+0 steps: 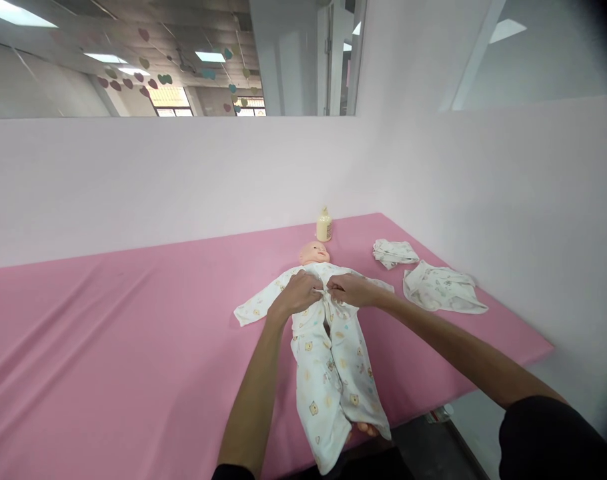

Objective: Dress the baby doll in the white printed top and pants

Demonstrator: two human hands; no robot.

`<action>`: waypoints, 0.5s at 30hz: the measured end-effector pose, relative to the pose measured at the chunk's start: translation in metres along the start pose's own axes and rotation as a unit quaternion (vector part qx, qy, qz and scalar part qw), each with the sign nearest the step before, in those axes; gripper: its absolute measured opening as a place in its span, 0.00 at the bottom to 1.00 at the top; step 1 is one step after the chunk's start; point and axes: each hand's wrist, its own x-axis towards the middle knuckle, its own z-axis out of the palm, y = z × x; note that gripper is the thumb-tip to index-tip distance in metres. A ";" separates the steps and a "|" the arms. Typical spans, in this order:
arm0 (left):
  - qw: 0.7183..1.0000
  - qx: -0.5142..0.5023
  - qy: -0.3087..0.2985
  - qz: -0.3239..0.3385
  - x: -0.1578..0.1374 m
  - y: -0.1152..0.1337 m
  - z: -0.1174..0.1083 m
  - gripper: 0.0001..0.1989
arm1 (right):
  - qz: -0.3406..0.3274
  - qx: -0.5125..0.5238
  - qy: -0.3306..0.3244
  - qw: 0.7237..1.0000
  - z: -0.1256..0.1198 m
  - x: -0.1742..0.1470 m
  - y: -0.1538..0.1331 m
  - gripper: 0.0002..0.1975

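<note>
A baby doll (313, 253) lies on its back, dressed in a white long-sleeved romper (316, 373) with a small printed pattern. Its head points toward the wall, and some toes show below one trouser leg. My left hand (302, 292) pinches the romper's front at the chest. From the other side, my right hand (351, 291) grips the fabric close by, fingers closed. Between the two hands the cloth is bunched, and the exact fastening there is too small to make out. Both sleeves spread out sideways.
A pink padded table (133, 347) bears the doll. Behind its head stands a cream pump bottle (324, 227). To the right lie a folded white cloth (394, 253) and a looser patterned garment (443, 288). White walls (158, 180) border the back and right sides.
</note>
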 end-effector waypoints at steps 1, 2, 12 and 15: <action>1.000 -0.002 0.000 -0.001 0.000 0.000 0.000 0.12 | -0.008 -0.002 0.001 1.000 0.001 -0.001 0.000 0.07; 1.000 -0.003 0.000 -0.001 0.000 -0.001 0.001 0.12 | -0.015 0.002 -0.002 1.000 0.002 -0.002 0.001 0.08; 1.000 -0.022 -0.007 0.020 0.001 0.003 0.002 0.10 | -0.021 -0.068 0.061 0.996 0.020 0.001 0.004 0.11; 0.999 -0.049 0.005 0.018 -0.004 0.004 -0.006 0.11 | 0.021 -0.078 0.088 0.993 0.019 0.002 0.007 0.11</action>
